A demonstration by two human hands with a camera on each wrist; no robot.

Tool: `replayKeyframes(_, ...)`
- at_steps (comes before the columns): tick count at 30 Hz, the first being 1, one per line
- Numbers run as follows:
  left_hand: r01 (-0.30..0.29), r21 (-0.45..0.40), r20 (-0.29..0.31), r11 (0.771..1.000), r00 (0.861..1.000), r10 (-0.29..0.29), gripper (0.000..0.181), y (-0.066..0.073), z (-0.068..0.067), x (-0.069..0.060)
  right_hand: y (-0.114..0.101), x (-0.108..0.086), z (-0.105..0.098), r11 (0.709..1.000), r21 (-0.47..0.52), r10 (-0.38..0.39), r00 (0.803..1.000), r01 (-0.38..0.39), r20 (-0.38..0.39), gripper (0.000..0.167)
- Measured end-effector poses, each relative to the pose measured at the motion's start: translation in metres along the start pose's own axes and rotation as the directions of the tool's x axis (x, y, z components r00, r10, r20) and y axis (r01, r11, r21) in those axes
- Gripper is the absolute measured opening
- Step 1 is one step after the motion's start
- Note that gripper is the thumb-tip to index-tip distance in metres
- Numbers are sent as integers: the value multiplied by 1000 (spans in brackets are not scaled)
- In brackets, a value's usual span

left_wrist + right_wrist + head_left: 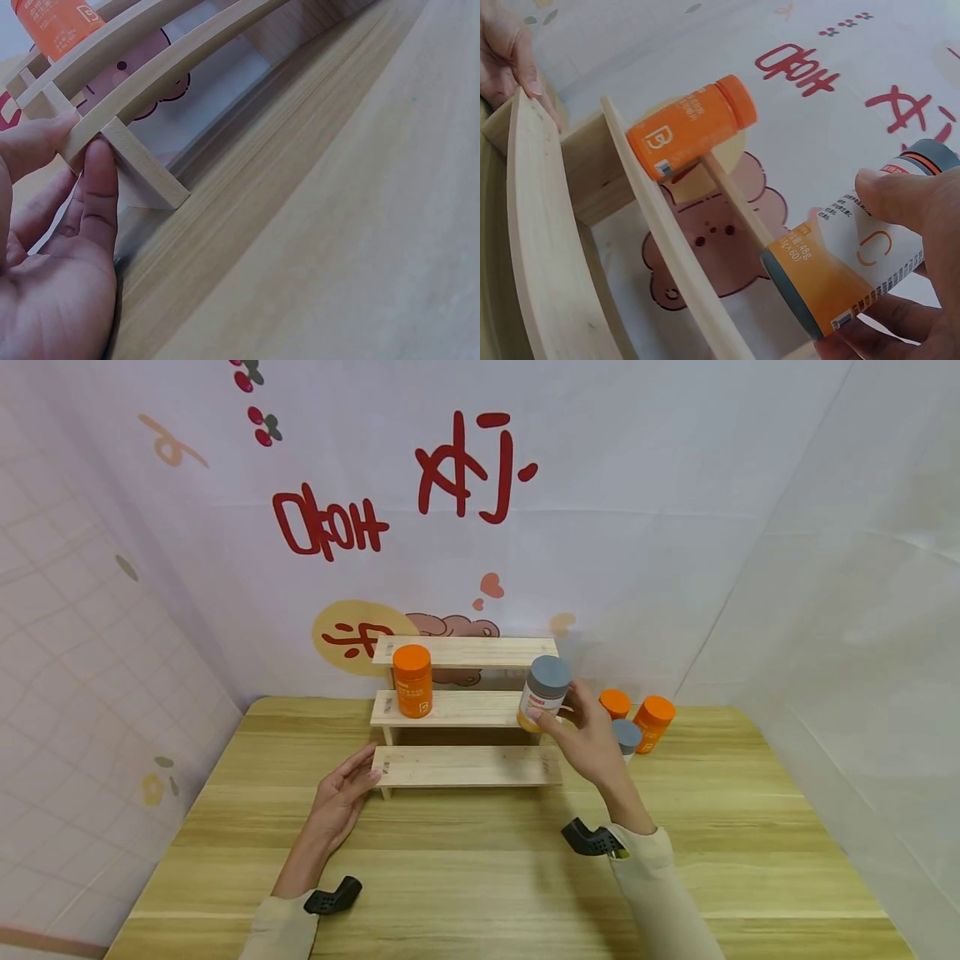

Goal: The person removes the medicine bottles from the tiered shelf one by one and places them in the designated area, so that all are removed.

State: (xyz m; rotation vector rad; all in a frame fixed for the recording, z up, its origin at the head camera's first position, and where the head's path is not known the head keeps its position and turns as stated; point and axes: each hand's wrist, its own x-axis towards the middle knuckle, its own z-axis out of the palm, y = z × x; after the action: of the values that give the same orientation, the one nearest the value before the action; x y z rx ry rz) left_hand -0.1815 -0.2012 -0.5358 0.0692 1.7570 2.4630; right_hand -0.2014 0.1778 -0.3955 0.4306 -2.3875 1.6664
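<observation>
A three-step wooden shelf (465,766) stands on the table. My left hand (341,799) pinches the left end of its lowest step, thumb above and fingers beneath in the left wrist view. An orange supplement bottle (413,681) stands upright at the left of the middle step. My right hand (588,735) grips a grey-capped supplement bottle (546,692) with a white and orange label, at the right end of the middle step. In the right wrist view this bottle (847,247) sits between thumb and fingers; whether its base touches the step I cannot tell.
Right of the shelf stand two orange-capped bottles (654,724) and another grey-capped bottle (627,735), partly behind my right hand. The wood-grain table (465,860) meets a printed white backdrop (637,552) behind the shelf and at both sides.
</observation>
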Motion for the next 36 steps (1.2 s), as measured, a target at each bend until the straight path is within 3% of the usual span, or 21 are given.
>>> replayKeyframes(27, 3, 0, -1, 1000, 1000, -3, 72, -2, -1, 0, 14, -26, -72, 996, -65, -61, 990, 53, -127, 57)
replayKeyframes(36, 5, 0, -4, 1000, 1000, -5, 73, -2, -1, 1, 22, -35, -93, 993, -116, 3, 982, -25, -188, 57)
